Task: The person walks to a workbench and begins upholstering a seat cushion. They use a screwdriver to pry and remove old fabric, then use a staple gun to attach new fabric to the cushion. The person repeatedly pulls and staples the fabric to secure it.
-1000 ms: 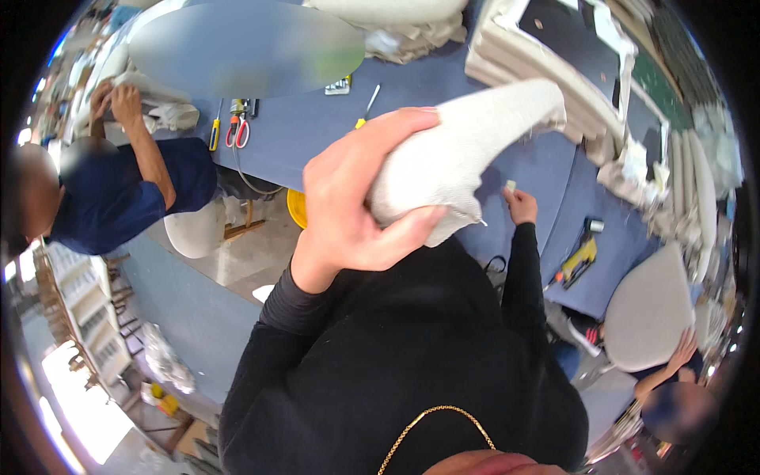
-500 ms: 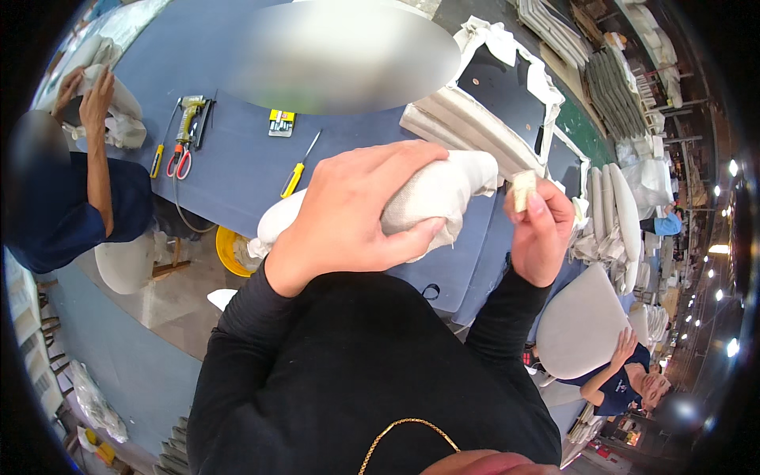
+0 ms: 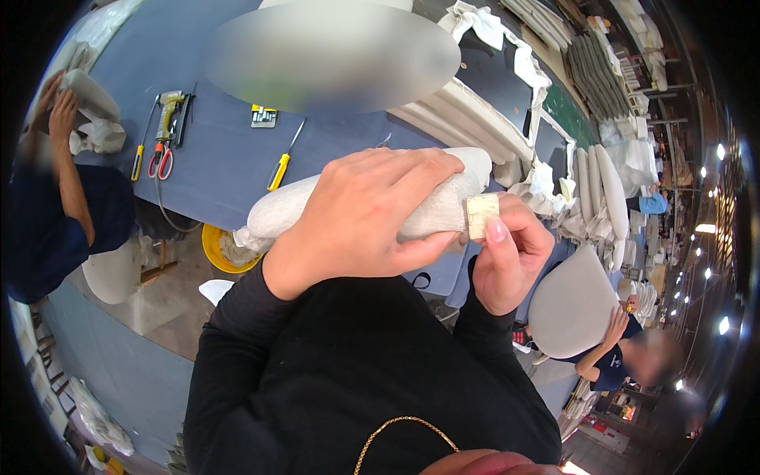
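My left hand [image 3: 360, 222] wraps over a padded piece [image 3: 286, 204] covered in light grey-beige fabric, long and rounded, with gathered cloth at its left end. Its fingers lie across the top and the thumb presses the near side. Between thumb and fingers, my right hand [image 3: 511, 265] pinches a small pale-yellow square piece [image 3: 481, 214], held close against the right end of the padded piece. Whether the two touch I cannot tell.
On the blue table lie a yellow-handled screwdriver [image 3: 278, 171], red-handled scissors [image 3: 161, 161] and a small yellow box [image 3: 264, 116]. A yellow bucket [image 3: 211, 253] stands below the edge. Co-workers handle padded pieces at left and right; beige padded panels [image 3: 467, 117] lie ahead.
The padded piece has turned and now lies more level. My right hand has moved left and down, bringing the small square piece to its right end, flat face showing.
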A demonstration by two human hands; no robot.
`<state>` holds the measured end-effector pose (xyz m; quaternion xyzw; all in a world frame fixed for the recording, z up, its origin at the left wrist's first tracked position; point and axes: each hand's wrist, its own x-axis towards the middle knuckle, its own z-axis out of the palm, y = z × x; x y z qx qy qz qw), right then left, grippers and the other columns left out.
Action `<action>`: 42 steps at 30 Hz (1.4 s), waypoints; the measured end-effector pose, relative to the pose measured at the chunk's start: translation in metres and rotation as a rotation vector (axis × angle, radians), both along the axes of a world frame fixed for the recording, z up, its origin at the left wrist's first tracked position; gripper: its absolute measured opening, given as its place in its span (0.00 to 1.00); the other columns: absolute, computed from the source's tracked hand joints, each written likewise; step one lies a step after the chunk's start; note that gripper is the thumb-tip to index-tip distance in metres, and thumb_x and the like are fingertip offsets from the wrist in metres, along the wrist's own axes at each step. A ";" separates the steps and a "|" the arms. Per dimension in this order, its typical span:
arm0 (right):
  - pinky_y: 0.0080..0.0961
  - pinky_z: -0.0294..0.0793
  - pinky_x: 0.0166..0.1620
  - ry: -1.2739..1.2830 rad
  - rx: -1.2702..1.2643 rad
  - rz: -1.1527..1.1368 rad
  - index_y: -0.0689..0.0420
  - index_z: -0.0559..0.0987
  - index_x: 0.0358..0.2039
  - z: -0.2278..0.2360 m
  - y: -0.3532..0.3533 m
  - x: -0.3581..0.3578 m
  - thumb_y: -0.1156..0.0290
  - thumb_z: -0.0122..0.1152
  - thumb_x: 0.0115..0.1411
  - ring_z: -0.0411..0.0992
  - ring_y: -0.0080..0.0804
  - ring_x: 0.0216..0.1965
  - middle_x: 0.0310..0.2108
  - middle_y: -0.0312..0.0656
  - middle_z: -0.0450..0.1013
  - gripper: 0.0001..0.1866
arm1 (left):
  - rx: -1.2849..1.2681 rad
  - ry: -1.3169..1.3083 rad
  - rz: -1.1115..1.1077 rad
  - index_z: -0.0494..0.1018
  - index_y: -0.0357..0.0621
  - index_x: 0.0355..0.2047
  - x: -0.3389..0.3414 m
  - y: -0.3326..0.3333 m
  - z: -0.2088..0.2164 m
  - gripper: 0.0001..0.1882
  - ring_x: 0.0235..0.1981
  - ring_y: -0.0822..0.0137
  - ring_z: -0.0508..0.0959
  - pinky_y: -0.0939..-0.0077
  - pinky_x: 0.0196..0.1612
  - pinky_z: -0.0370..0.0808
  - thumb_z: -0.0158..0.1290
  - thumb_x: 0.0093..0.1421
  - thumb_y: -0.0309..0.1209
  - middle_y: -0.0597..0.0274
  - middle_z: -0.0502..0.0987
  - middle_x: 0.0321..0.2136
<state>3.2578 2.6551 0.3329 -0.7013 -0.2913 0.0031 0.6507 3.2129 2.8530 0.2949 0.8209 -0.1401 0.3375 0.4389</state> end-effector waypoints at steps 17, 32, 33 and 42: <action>0.26 0.63 0.38 0.049 0.096 0.021 0.64 0.75 0.26 -0.011 -0.001 0.004 0.73 0.61 0.63 0.66 0.26 0.31 0.26 0.40 0.72 0.11 | -0.002 0.059 -0.059 0.78 0.41 0.53 0.003 -0.001 0.009 0.34 0.44 0.48 0.86 0.61 0.47 0.82 0.71 0.44 0.36 0.50 0.85 0.46; 0.27 0.61 0.35 0.015 0.119 0.035 0.60 0.71 0.18 -0.013 -0.001 0.010 0.71 0.59 0.66 0.64 0.26 0.27 0.21 0.38 0.69 0.18 | 0.041 0.047 -0.045 0.79 0.41 0.52 0.006 -0.003 0.003 0.33 0.44 0.49 0.86 0.62 0.47 0.82 0.72 0.43 0.33 0.52 0.85 0.44; 0.27 0.61 0.35 0.010 0.114 0.040 0.60 0.71 0.18 -0.012 0.000 0.010 0.71 0.60 0.65 0.64 0.27 0.28 0.21 0.39 0.70 0.18 | 0.042 0.046 -0.043 0.79 0.40 0.52 0.006 -0.003 0.003 0.33 0.44 0.49 0.86 0.62 0.47 0.82 0.72 0.43 0.34 0.52 0.85 0.44; 0.23 0.62 0.30 -0.048 0.085 0.133 0.62 0.77 0.22 -0.014 -0.002 0.024 0.76 0.64 0.62 0.68 0.24 0.26 0.22 0.38 0.73 0.11 | 0.080 0.024 -0.036 0.78 0.39 0.52 0.010 0.002 0.000 0.34 0.42 0.49 0.87 0.62 0.45 0.83 0.73 0.46 0.40 0.50 0.85 0.44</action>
